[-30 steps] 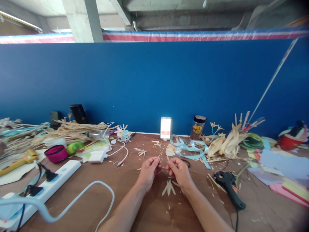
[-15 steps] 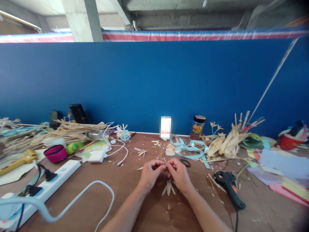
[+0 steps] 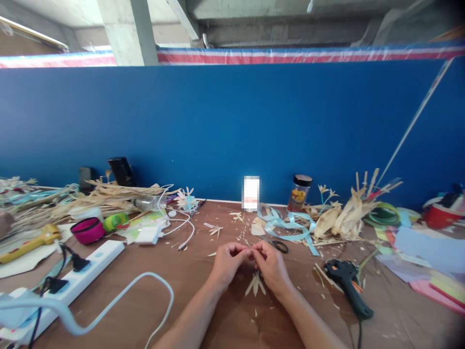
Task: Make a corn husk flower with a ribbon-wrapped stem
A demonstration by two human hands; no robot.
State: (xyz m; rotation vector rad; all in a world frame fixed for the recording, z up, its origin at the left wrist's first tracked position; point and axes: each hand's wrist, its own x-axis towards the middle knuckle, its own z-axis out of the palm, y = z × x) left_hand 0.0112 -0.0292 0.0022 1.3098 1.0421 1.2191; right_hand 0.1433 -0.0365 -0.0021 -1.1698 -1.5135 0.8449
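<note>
My left hand (image 3: 229, 262) and my right hand (image 3: 269, 265) meet over the middle of the table, fingertips pinched together and nearly touching. Between them is a thin pale piece of husk, mostly covered by the fingers. Just below the fingers shows a flower shape of several pointed husk petals (image 3: 255, 284); whether it lies on the table or hangs from my right hand I cannot tell. Black-handled scissors (image 3: 280, 246) lie just beyond my right hand, the blades largely hidden. Small husk scraps (image 3: 238, 216) are scattered ahead of my hands.
To the right lie a dark glue gun (image 3: 348, 286), light-blue ribbon (image 3: 290, 235), a bundle of husks (image 3: 345, 218) and a lidded jar (image 3: 300, 193). At left are a white power strip (image 3: 78, 286), a looping cable (image 3: 145, 275) and a yellow-handled tool (image 3: 32, 242).
The whole view has shifted slightly to the right and down in the picture. My hands stay pinched together, with the fingertips moving only a little.
</note>
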